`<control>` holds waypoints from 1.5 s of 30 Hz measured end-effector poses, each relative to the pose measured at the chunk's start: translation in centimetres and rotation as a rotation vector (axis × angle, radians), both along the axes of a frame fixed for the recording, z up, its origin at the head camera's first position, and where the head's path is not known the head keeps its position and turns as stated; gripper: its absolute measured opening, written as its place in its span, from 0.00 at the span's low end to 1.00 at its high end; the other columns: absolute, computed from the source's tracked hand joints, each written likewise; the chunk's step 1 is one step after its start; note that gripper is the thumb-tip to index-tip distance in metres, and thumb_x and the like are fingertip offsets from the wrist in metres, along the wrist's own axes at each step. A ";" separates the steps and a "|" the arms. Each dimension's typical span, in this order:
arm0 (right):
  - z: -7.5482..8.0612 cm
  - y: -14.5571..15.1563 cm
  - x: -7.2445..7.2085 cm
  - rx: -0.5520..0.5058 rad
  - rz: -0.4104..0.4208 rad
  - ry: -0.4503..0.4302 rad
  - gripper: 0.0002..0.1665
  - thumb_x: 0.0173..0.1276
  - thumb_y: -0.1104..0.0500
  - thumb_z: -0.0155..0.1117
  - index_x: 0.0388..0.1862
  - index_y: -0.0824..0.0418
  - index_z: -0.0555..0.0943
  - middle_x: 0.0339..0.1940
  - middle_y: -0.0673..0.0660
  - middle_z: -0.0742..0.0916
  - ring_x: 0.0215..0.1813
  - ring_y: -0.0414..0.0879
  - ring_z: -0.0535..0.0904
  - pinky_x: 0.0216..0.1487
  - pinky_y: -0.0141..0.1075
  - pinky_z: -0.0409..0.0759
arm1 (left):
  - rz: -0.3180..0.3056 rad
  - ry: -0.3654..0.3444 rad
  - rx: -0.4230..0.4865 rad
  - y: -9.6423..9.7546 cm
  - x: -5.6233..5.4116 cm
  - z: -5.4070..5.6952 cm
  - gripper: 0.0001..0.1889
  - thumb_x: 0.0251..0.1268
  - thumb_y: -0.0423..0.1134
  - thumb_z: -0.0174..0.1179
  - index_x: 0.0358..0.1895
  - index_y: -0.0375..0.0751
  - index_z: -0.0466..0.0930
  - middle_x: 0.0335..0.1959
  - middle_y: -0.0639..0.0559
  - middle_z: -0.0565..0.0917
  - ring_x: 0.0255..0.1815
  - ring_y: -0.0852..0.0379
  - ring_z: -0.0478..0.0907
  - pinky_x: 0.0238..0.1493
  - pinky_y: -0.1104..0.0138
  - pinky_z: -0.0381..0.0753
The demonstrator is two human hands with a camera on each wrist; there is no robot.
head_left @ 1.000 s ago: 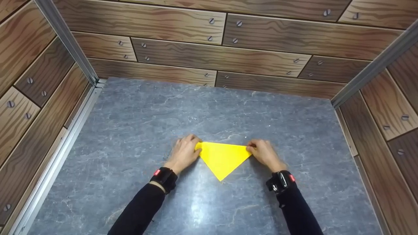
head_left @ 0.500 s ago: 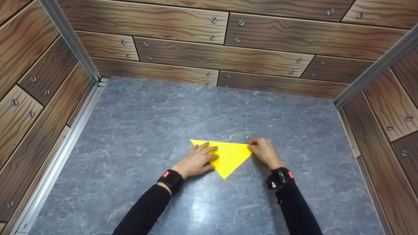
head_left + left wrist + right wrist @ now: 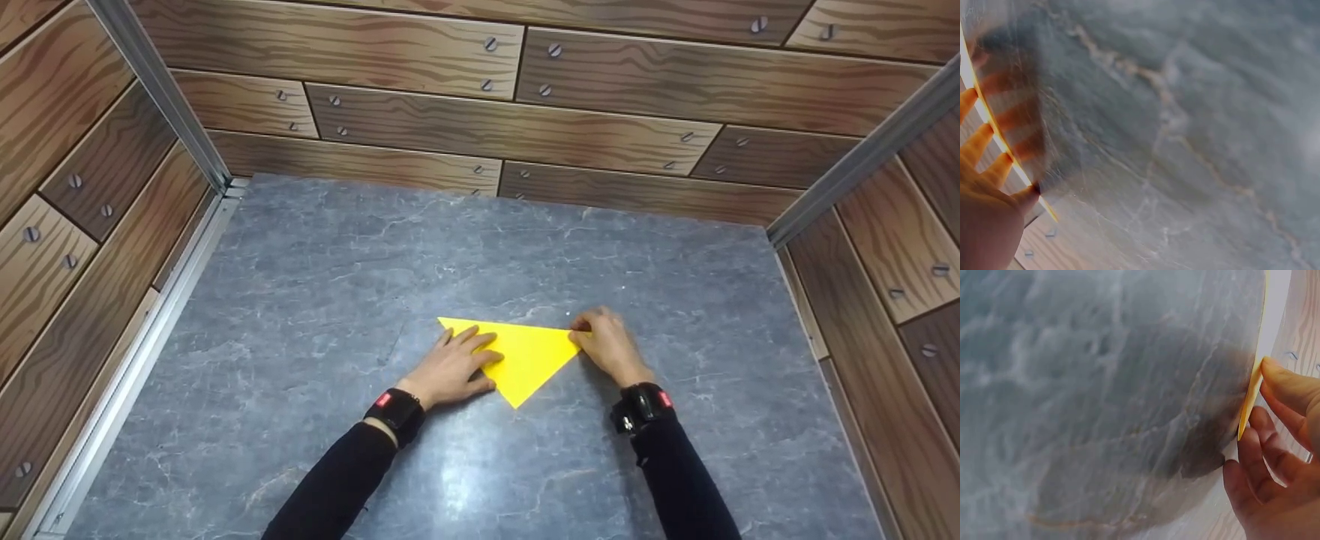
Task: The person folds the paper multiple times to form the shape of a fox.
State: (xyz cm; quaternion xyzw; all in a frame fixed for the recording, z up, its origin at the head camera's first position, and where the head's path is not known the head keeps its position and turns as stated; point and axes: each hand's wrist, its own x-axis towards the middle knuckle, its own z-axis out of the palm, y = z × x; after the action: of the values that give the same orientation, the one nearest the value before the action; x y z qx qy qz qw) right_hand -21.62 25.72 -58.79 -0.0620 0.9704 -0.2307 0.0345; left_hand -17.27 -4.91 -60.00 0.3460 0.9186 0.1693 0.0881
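On the marbled surface (image 3: 360,255), a yellow paper triangle (image 3: 532,356) is laid with its long edge crosswise; its left part is covered by the spread fingers of the left hand (image 3: 448,369), its right corner pinched by the right hand (image 3: 610,348).

left grip (image 3: 447,369) | yellow paper (image 3: 531,356) | corner pinch released, now spread on top

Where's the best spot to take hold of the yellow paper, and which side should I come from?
Probably pinch the yellow paper by its near corner, thumb and finger coming from the person's side. It lies as a thin triangle, and that tip points toward the person, uncovered; the left hand rests on the left side, and the right hand holds the right corner.
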 end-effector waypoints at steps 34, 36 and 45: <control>-0.5 -4.4 6.7 0.046 0.516 0.175 0.29 0.60 0.46 0.79 0.55 0.60 0.86 0.61 0.64 0.81 0.61 0.60 0.77 0.64 0.55 0.76 | 0.023 -0.043 0.046 -0.3 -0.1 0.1 0.21 0.82 0.50 0.52 0.69 0.52 0.80 0.79 0.49 0.67 0.82 0.42 0.56 0.78 0.38 0.50; -0.5 -4.5 6.7 0.052 0.502 0.168 0.29 0.60 0.45 0.79 0.55 0.60 0.86 0.60 0.64 0.81 0.60 0.59 0.77 0.63 0.55 0.76 | 0.022 -0.051 0.044 -0.2 -0.1 0.1 0.21 0.81 0.50 0.53 0.69 0.52 0.80 0.79 0.49 0.67 0.82 0.42 0.56 0.78 0.38 0.49; -0.5 -4.6 6.4 0.070 0.459 0.162 0.29 0.58 0.44 0.80 0.53 0.58 0.86 0.56 0.59 0.81 0.56 0.56 0.77 0.57 0.52 0.78 | 0.023 -0.107 0.019 -0.1 -0.3 0.3 0.30 0.69 0.55 0.64 0.72 0.53 0.77 0.81 0.51 0.64 0.83 0.44 0.52 0.80 0.41 0.45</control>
State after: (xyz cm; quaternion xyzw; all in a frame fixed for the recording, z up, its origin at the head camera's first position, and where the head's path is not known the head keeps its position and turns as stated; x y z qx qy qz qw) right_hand -15.19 21.11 -59.32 -0.2978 0.9379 -0.1775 0.0101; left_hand -17.61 -5.02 -59.66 0.3265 0.9149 0.1973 0.1319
